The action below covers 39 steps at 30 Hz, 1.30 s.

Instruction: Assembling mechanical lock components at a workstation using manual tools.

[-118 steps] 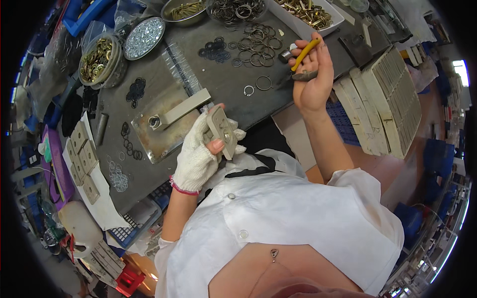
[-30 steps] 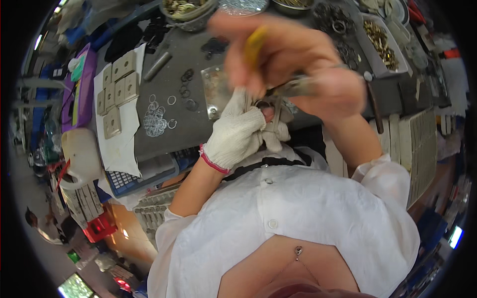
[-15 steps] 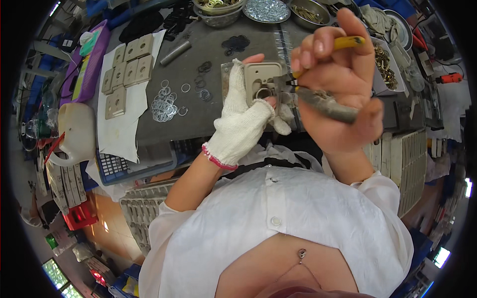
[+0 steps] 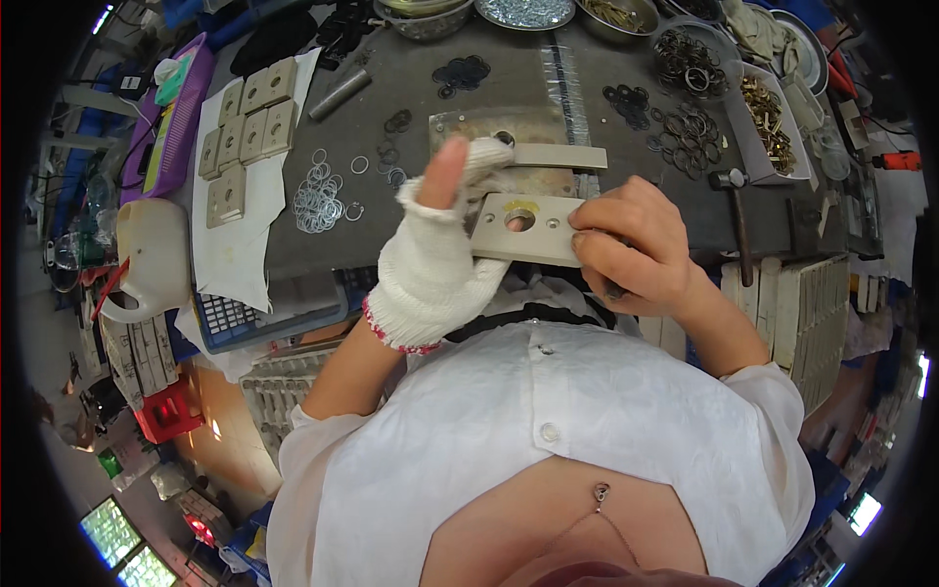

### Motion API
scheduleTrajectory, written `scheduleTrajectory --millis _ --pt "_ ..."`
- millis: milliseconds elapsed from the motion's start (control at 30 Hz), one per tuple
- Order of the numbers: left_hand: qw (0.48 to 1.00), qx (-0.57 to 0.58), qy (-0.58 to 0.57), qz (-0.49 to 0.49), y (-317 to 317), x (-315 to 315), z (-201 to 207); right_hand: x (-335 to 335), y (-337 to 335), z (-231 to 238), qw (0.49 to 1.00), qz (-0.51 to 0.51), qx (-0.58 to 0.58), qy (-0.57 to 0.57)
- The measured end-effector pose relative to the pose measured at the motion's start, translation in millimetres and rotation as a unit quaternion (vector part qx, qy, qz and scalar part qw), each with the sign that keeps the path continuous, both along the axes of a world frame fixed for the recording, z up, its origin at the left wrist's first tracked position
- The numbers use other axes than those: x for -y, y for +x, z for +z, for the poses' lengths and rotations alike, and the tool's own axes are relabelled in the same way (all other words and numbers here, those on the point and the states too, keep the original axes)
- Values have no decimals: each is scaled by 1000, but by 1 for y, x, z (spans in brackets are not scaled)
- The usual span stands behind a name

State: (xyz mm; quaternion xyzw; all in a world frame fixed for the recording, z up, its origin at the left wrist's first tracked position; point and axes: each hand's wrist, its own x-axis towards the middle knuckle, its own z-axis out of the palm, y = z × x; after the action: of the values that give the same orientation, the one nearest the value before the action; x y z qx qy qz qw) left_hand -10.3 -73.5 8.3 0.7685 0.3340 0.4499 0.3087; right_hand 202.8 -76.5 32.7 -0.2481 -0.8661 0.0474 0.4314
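The right hand [image 4: 636, 249] is lower now, down from its raised position half a second ago, gripping the right end of the metal plate [image 4: 523, 230]. The yellow-handled tool it held up no longer shows. The gloved left hand [image 4: 435, 259] holds the plate flatter, its holes facing up.

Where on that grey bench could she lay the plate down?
Bare grey top shows between the loose silver rings and the flat metal slab, and right of the hammer. The far edge is crowded with bowls and ring piles.
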Motion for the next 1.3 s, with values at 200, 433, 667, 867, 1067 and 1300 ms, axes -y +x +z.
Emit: scheduleTrajectory --millis 200,433,667,867,1067,1300 --pt "942 156 -294 46 -11 -8 10 -15 -9 -13 964 -47 -144 -219" --pt "898 108 -419 76 -7 -73 9 -65 -16 -20 872 -113 -264 -396" --pt "889 72 -451 38 -5 -82 -3 -76 -9 -26 829 -148 -231 -488" --pt "895 60 -439 54 -5 -80 1 -77 -10 -41 803 -136 -245 -526" --pt "912 28 -399 94 -9 -69 3 -77 -18 -40 824 -127 -231 -502" --pt "930 1 -361 72 -5 -66 -3 -71 -13 -38 845 -144 -208 -471"
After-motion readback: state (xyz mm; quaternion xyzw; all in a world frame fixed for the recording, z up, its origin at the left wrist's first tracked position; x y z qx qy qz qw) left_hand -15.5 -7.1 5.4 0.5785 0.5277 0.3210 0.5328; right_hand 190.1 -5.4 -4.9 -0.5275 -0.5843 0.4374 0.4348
